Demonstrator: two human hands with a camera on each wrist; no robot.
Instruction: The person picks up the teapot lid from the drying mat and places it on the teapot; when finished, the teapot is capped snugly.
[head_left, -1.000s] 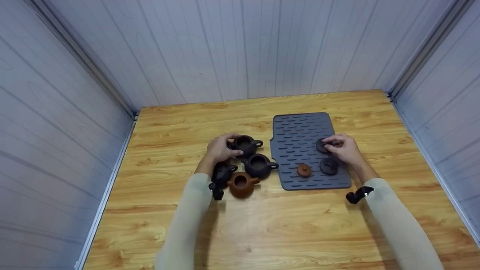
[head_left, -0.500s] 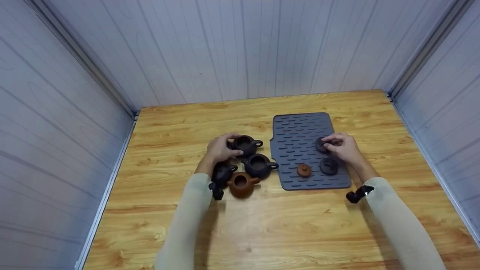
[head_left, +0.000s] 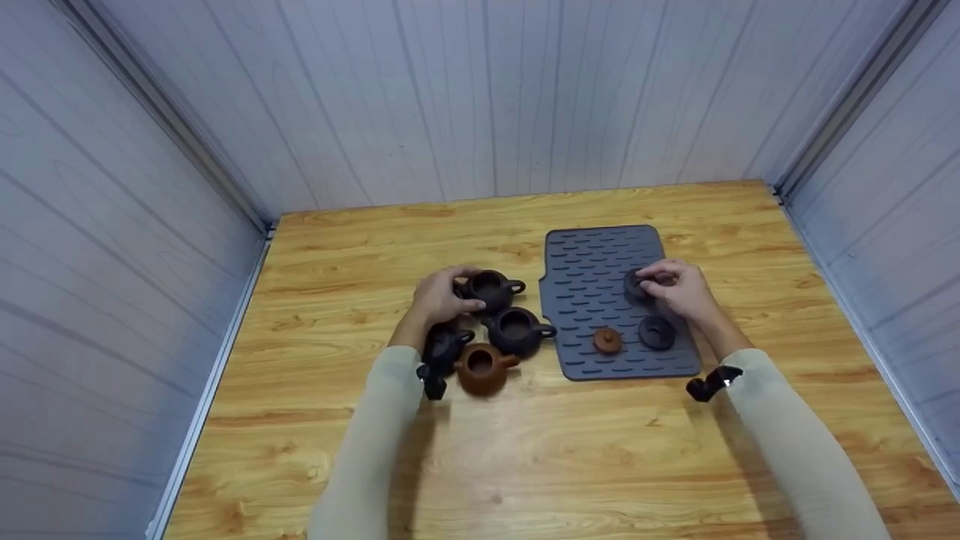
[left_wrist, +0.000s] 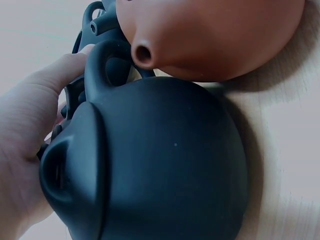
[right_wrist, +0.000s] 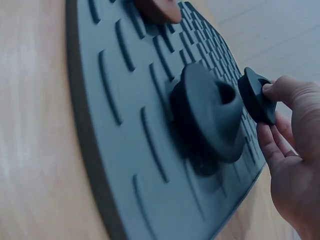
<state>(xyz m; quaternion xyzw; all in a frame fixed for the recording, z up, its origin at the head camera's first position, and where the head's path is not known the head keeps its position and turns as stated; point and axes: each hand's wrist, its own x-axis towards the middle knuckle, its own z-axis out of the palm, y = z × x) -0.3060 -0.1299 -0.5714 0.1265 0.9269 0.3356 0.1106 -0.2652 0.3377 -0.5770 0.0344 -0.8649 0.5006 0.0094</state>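
My left hand (head_left: 441, 296) grips an open-topped dark teapot (head_left: 496, 301) at the back of a cluster, thumb at the front and fingers around the far side. A second lidless dark teapot (head_left: 517, 346) and a lidless reddish-brown teapot (head_left: 482, 382) stand nearby. Under the left wrist is a dark teapot (left_wrist: 170, 160) with its lid on. My right hand (head_left: 688, 294) pinches a dark teapot lid (right_wrist: 257, 96) by thumb and fingertips over the grey mat (head_left: 592, 259). Another dark lid (right_wrist: 207, 115) and a small brown lid (head_left: 607, 341) lie on the mat.
The mat lies on a wood-grain table (head_left: 495, 457), just right of the teapots. One teapot's handle reaches the mat's left edge. Pale panelled walls (head_left: 480, 97) enclose the table at the back and both sides.
My right hand has shifted slightly left and away from me with the dark lid. The left hand and the teapots have stayed in place.
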